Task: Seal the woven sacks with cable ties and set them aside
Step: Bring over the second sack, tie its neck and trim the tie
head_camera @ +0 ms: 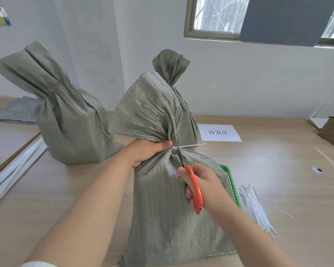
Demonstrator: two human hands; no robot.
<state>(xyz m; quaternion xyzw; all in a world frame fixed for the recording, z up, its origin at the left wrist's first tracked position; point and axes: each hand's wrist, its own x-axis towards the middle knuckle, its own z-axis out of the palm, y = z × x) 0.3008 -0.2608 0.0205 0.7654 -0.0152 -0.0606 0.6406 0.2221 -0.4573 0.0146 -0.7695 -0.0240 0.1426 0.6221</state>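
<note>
Just now a cinched sack stands left on the tabletop. The left hand clenches the middle sack's gathered neck. The right hand grips orange scissors, blades at the cable tie. Spare ties lie rightward.

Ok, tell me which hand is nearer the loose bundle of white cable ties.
Right. The right hand, holding orange-handled scissors, is left of the bundle; the left hand grips the neck of the grey-green woven sack, farther away.
</note>
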